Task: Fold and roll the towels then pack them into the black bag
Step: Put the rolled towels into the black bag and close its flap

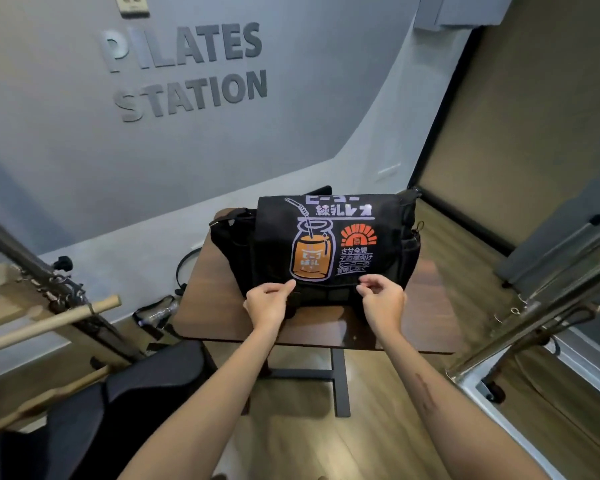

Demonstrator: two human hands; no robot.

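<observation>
Grey wall lettering backs a small wooden table (pixel 201 317) on which the black bag (pixel 326 244) sits, flap down. Left hand (pixel 269 303) and right hand (pixel 381 299) each pinch the flap's lower edge, probably to work the closure. No towels are visible.

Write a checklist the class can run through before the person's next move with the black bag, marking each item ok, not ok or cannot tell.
1. Black bag rests fully on the table: ok.
2. Flap lies closed over the front: ok if packing is done; not ok if towels must still go in.
3. Left hand has a grip on the flap's lower edge: ok, fingers pinch there.
4. Right hand has a grip on the same edge: ok, fingers curl at it.
5. Towels rolled and inside: cannot tell; none are visible.
6. Buckles fastened: cannot tell; the hands cover them.
</observation>
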